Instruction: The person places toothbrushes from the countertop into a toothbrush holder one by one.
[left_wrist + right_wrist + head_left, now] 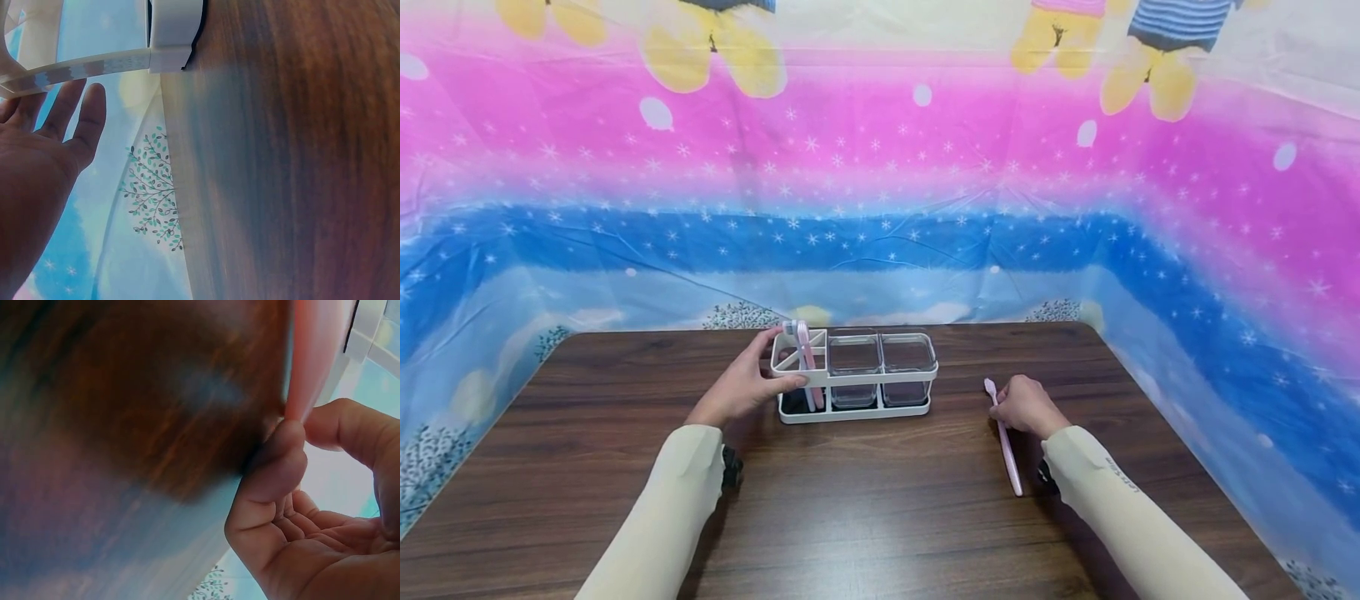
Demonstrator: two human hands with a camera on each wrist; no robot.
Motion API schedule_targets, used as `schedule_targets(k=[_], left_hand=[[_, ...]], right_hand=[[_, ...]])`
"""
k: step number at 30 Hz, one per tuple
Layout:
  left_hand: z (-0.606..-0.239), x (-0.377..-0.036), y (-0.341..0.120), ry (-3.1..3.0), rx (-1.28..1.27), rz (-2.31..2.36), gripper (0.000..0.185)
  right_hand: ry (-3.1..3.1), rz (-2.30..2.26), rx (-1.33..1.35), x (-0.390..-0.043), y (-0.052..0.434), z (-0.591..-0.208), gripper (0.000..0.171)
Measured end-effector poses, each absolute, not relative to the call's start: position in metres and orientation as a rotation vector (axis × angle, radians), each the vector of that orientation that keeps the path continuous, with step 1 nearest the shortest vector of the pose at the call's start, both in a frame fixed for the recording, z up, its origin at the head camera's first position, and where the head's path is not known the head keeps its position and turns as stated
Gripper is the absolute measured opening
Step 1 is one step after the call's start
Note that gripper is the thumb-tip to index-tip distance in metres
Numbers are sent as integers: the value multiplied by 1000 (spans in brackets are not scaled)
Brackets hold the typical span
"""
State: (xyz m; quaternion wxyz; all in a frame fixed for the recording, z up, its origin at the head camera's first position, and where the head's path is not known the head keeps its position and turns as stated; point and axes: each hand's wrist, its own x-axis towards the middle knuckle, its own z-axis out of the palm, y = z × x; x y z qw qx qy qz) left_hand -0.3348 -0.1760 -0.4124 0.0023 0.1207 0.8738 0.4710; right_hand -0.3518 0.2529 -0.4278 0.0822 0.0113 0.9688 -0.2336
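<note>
A white toothbrush holder [880, 378] with a raised frame stands at the back middle of the table. My left hand [739, 388] grips its left end, thumb along the front rail and fingers behind. In the left wrist view that hand [37, 153] is at the holder's rail [106, 64]. Toothbrushes [807, 354], one pinkish, lean upright in the divided left section. To the right of the holder, my right hand [1028, 407] pinches a pink toothbrush [1008, 457] near its head, between thumb and index finger. Its handle [315, 353] is blurred in the right wrist view.
Two clear square cups, a middle one [854, 357] and a right one [910, 357], sit in the holder. Beneath everything is a dark wood table [865, 517]. A printed pink and blue cloth [880, 183] hangs behind the table and along its sides.
</note>
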Motion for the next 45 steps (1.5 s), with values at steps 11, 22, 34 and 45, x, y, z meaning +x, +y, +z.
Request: schedule_targets(k=[11, 22, 34, 45], left_hand=[[-412, -334, -176, 2726, 388, 1494, 102], [-412, -334, -176, 2723, 391, 1496, 101], [-412, -335, -176, 2727, 395, 1495, 100], [-412, -335, -175, 2728, 409, 1508, 100]], right_hand=[[2990, -849, 28, -351, 258, -418, 16], [3135, -1005, -86, -350, 255, -404, 12], [3249, -1399, -454, -335, 231, -372, 12], [3215, -1634, -770, -325, 213, -357, 12]])
